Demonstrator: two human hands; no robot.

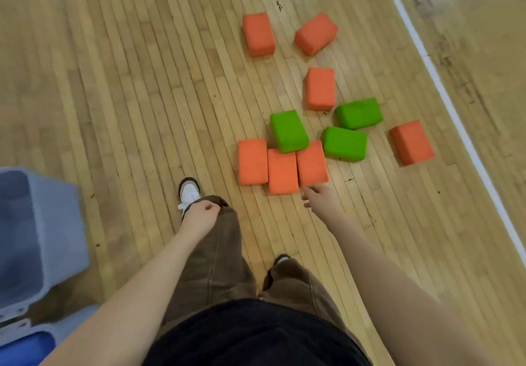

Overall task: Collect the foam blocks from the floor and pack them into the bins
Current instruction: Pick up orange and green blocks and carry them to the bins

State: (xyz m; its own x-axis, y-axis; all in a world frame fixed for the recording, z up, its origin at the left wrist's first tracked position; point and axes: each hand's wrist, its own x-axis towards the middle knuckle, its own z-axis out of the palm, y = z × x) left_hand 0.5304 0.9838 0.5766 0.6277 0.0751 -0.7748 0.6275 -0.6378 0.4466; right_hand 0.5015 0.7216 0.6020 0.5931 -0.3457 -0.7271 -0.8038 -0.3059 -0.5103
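Observation:
Several orange foam blocks and three green ones lie scattered on the wooden floor ahead of me. Three orange blocks (281,170) sit side by side nearest me, with a green block (289,131) resting partly on them. Two more green blocks (344,143) lie just right of these. My right hand (318,197) reaches down just below the rightmost of the three orange blocks (311,163), fingers loosely curled, holding nothing. My left hand (200,213) hangs over my left leg with fingers curled, empty. A grey-blue bin (57,223) stands at the left edge.
A white court line (444,92) runs diagonally across the floor on the right. A blue thing (25,348) shows at the bottom left under the bin. My feet (189,193) stand just short of the blocks.

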